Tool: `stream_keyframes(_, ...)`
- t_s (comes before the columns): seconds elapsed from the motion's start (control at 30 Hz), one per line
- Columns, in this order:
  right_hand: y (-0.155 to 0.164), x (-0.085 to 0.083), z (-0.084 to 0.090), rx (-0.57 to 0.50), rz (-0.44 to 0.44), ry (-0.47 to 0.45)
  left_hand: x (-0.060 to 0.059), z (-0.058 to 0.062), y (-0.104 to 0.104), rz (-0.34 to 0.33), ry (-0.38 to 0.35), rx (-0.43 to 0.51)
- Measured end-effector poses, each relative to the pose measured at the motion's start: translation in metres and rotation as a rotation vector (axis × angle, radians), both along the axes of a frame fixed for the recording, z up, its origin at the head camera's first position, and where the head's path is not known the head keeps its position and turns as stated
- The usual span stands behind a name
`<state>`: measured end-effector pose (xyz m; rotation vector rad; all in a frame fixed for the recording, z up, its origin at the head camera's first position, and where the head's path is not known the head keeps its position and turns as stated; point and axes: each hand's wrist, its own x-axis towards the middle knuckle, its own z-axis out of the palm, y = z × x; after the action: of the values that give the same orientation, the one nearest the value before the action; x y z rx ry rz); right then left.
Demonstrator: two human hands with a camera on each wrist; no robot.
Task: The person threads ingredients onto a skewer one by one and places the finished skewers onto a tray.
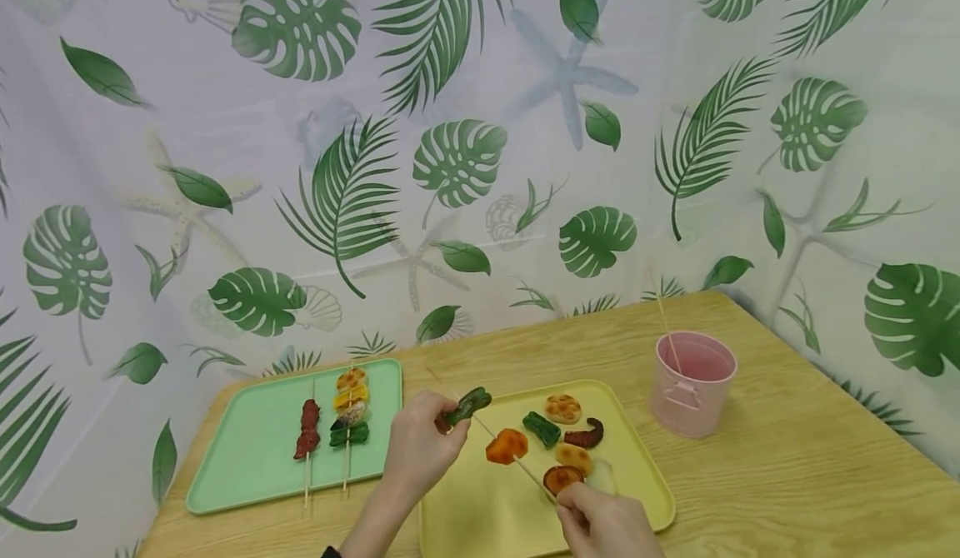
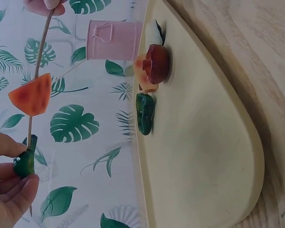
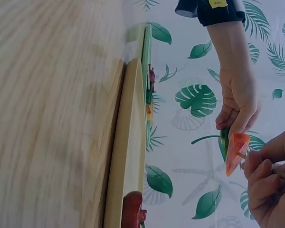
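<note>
My left hand [image 1: 447, 419] pinches a green pepper piece [image 1: 467, 405] at the tip of a thin wooden skewer [image 1: 525, 466]. An orange wedge [image 1: 506, 445] is threaded further down the stick. My right hand [image 1: 567, 504] grips the skewer's lower end over the yellow tray [image 1: 465, 516]. The left wrist view shows the pepper piece [image 2: 24, 162] between my fingers [image 2: 19, 190], and the orange wedge [image 2: 33, 95] above it on the skewer [image 2: 42, 47]. In the right wrist view the wedge [image 3: 235, 153] hangs between both hands.
Several loose food pieces lie on the yellow tray: a lotus slice [image 1: 562, 408], green pepper [image 1: 542, 429], dark sausage [image 1: 586, 435], brown mushroom [image 1: 562, 479]. A green tray [image 1: 247, 466] at the left holds two filled skewers. A pink bucket [image 1: 693, 383] with one stick stands at the right.
</note>
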<state>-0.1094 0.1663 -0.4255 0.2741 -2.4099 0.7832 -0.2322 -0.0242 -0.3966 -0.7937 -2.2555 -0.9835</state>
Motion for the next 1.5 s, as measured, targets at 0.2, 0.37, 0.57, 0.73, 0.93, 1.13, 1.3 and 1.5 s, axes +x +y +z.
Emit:
stream_keyframes(0.2, -0.001, -0.003, -0.002, 0.099, -0.016, 0.121, -0.001, -0.002, 0.0, -0.002, 0.011, 0.008)
stream_keyframes(0.37, 0.0, -0.006, -0.005, 0.131, -0.022, 0.198, -0.001, -0.003, 0.001, -0.001, 0.026, 0.015)
stream_keyframes(0.57, 0.001, -0.008, -0.005, 0.152, -0.039, 0.248, 0.0, 0.001, 0.002, 0.008, 0.024, 0.003)
stream_keyframes(0.73, 0.0, -0.008, -0.004, 0.176, -0.039, 0.183, 0.0, 0.004, 0.003, 0.006, 0.023, -0.006)
stream_keyframes(0.93, 0.002, -0.011, -0.011, 0.255, -0.015, 0.33, 0.002, 0.002, 0.003, 0.022, 0.012, -0.02)
stream_keyframes(1.13, 0.004, -0.009, -0.006, 0.143, 0.063, 0.138, 0.002, 0.0, 0.003, 0.018, 0.009, -0.005)
stream_keyframes(1.3, 0.008, -0.007, 0.01, -0.124, 0.143, -0.272, 0.002, -0.002, 0.002, 0.0, -0.009, 0.019)
stream_keyframes(1.5, 0.01, -0.009, 0.018, -0.363, 0.23, -0.478, 0.003, -0.002, 0.002, -0.012, -0.019, 0.045)
